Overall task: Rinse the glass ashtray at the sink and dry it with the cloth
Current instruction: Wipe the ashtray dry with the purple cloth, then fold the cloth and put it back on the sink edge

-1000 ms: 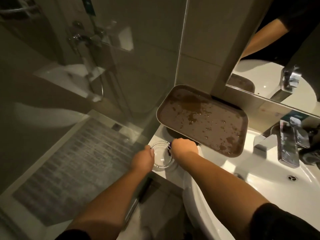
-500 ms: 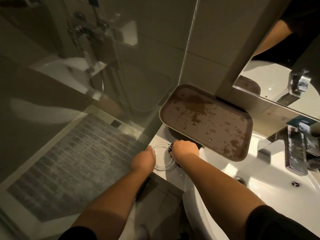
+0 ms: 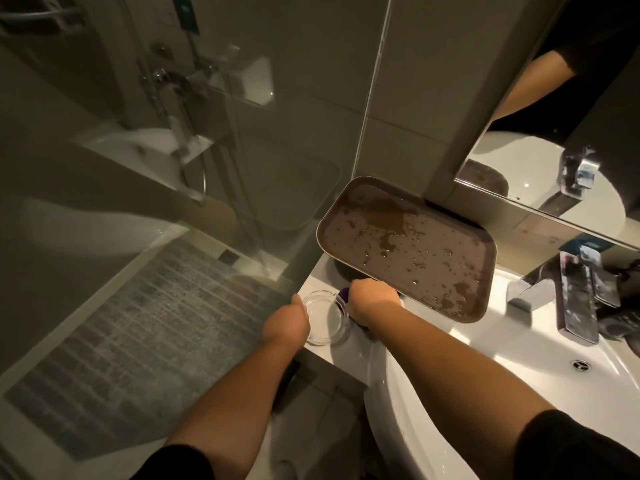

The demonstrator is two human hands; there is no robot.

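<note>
Glass ashtray [image 3: 325, 318] sits flat on the white counter ledge [image 3: 320, 277], just left of the sink [image 3: 519, 368] and at the near-left corner of the wet brown tray [image 3: 408, 251]. The left hand [image 3: 285, 323] is curled against its left rim, thumb up at the far edge, holding it steady. The right hand [image 3: 372, 301] is closed over something dark purple [image 3: 344, 296] at the ashtray's right side. That looks like the cloth, though only a sliver shows, so it's a guess. No water is visible running from the tap [image 3: 575, 296], well off to the right. Judging from this, the drying is under way or about to begin. As for handling: thick clear glass, so stiff, likely fairly heavy for its size, and slick if wet. It would chip against the ceramic ledge if it slipped. Best grip is across the rim, thumb on one side and fingers opposite, not on the smooth bowl.
</note>
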